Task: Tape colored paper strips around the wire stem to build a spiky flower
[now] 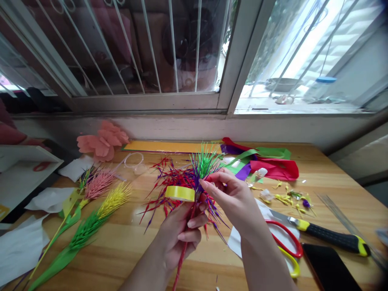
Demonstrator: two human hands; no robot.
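Observation:
My left hand [172,234] is wrapped around the red-wrapped stem [181,260] of a paper flower, which tilts up and away from me. A roll of yellow tape [180,194] stands at the stem, just above the left fingers. At the stem's top is a bristly green flower head [206,160], with purple paper [197,182] below it. My right hand [236,198] pinches at that purple part with thumb and forefinger. Behind and around the hands spread many spiky red and purple sprigs [165,171]; which are attached to the stem I cannot tell.
Finished paper stalks, one green and yellow [87,230], lie left beside white tissue [21,246]. Coloured paper strips [275,167] lie at the back right. Scissors [292,242], a utility knife [330,234], a phone [330,266] and yellow bits [283,199] are at right.

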